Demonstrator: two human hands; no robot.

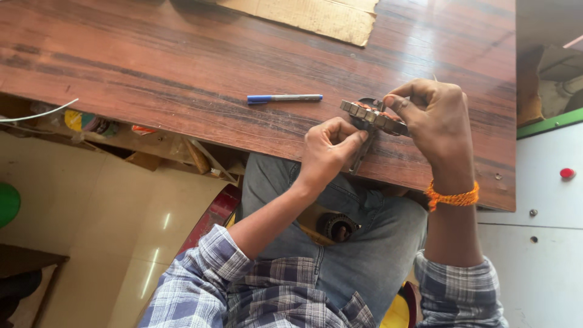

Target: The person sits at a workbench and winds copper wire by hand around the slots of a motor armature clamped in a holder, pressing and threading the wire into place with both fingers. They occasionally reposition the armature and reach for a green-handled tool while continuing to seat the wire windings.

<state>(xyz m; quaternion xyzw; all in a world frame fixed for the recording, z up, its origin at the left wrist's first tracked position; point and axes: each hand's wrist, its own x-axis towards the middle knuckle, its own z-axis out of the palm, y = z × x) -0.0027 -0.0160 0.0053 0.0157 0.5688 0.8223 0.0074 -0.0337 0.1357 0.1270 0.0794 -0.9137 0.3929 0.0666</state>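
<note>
Pen point(284, 98): lies untouched on wooden table point(152, 67), left of hands. Left hand point(328, 152): fingers pinched shut on thin metal tool, tip against motor part point(373, 116). Right hand point(434, 118): closed around motor part, steadying it on table near front edge. Work judged mid-course; part not yet released.

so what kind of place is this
Probably a small repair workshop. Both hands, left hand and right hand, work on a round metal part with copper windings over a scratched reddish-brown wooden table, with scraps cluttering the shelf underneath.
</note>
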